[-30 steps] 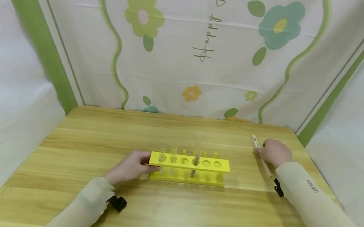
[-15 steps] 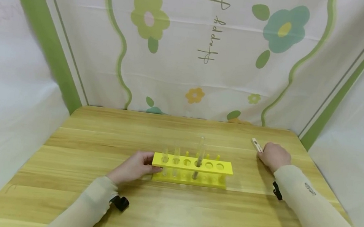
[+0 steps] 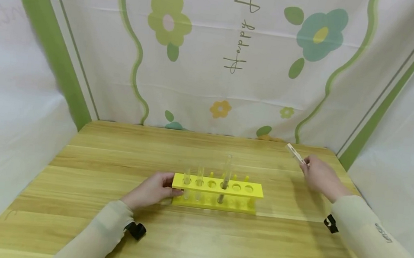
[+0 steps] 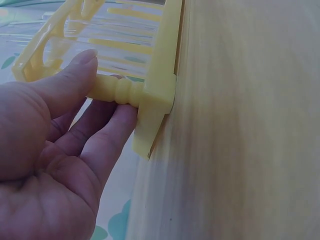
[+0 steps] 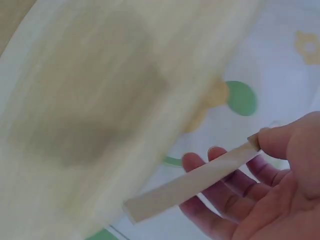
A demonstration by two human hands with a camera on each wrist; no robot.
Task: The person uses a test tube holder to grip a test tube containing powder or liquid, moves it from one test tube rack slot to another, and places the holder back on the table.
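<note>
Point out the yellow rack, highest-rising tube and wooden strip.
Yellow rack (image 3: 217, 189): head view, top plate.
Highest-rising tube (image 3: 227, 170): head view, section above rack.
Wooden strip (image 5: 190, 181): right wrist view, middle of flat face.

left hand (image 3: 153, 189): curled, gripping | right hand (image 3: 320, 175): farther forward, pinching

Yellow rack (image 3: 216, 190) with three clear tubes (image 3: 201, 172), and a pale wooden stick (image 3: 296, 153).
The rack stands on the table (image 3: 192, 240), two shorter tubes toward nine o'clock, one taller, darker below, just past centre; the stick is held tilted at its two o'clock.
</note>
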